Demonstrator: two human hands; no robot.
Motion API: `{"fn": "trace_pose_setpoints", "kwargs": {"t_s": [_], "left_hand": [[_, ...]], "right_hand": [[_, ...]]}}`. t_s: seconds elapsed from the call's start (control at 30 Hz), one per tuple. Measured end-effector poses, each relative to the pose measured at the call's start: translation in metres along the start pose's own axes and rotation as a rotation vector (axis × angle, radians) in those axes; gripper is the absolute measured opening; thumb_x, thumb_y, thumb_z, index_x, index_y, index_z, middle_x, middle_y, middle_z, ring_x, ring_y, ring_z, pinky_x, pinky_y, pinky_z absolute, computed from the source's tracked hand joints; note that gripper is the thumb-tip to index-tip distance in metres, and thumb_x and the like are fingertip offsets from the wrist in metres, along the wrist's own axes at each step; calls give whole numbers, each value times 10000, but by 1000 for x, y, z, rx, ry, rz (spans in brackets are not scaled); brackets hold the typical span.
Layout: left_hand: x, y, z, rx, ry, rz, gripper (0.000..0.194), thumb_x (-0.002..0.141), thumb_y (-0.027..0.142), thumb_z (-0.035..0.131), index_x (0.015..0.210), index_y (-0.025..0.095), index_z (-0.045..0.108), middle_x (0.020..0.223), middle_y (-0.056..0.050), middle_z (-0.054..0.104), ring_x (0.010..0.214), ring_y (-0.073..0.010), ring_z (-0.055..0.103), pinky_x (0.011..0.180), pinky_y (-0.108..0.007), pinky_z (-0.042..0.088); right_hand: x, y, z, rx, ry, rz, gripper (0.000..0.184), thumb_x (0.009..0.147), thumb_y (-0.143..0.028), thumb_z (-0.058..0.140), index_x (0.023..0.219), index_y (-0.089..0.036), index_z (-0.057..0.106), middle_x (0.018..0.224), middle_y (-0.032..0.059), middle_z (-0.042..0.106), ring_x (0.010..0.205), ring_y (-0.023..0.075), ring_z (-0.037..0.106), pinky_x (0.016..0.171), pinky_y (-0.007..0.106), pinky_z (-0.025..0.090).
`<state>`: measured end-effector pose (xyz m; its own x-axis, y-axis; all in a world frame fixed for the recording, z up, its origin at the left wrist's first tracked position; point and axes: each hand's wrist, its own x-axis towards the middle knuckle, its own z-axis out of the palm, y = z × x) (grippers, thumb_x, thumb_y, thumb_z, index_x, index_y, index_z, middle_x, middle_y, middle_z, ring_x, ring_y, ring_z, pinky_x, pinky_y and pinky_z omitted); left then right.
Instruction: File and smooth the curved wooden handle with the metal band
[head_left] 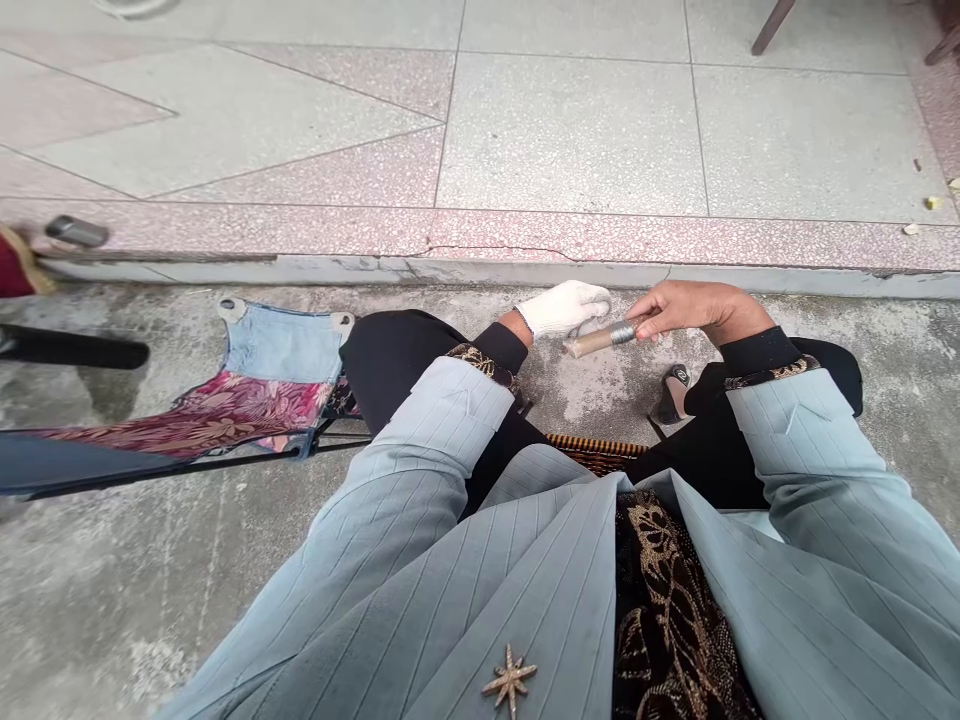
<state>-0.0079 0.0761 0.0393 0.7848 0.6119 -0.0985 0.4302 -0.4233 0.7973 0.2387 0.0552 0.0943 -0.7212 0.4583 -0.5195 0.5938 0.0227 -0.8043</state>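
My right grip [686,305] is pinching a tan rod [594,343] by its silver-wrapped end — long axis running leftward and toward me. Left grip [562,308], gloved, is curling just beyond — contents unclear.

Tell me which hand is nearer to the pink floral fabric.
Left. The gloved left hand is off to the right of the pink floral fabric, apart from it; the bare right hand, holding a wire-wound stick, is farther to the right.
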Motion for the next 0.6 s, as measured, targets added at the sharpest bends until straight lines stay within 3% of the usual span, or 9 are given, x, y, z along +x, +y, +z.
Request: {"fn": "trace_pose_setpoints", "kwargs": {"t_s": [0.17,0.33,0.47,0.6], "left_hand": [[6,-9,19,-158,65,-101,267,933,363,498,884,142,641,729,-8,607,633,-124,512,641,-256,414],[9,6,34,-16,-20,-57,298,973,348,443,901,143,647,710,-1,596,653,-131,522,700,-260,431],[8,17,37,167,-109,-30,311,990,329,424,933,146,668,762,-26,634,720,-154,570,729,-260,430],[4,21,39,295,-180,7,360,1021,360,398,999,158,695,836,-52,685,771,-174,614,741,-272,423]], "right_hand": [[-13,-7,-2,176,359,13,332,753,-468,794,939,-193,797,751,19,676,695,142,563,671,285,443],[1,-1,2,284,654,66,266,789,-406,767,876,-154,768,763,45,689,664,135,566,624,268,448],[18,11,2,59,788,253,235,837,-322,720,945,-120,775,739,56,689,670,155,594,634,278,445],[28,10,1,-257,736,436,270,888,-297,656,1024,-106,791,768,71,707,742,185,624,692,298,432]]}}
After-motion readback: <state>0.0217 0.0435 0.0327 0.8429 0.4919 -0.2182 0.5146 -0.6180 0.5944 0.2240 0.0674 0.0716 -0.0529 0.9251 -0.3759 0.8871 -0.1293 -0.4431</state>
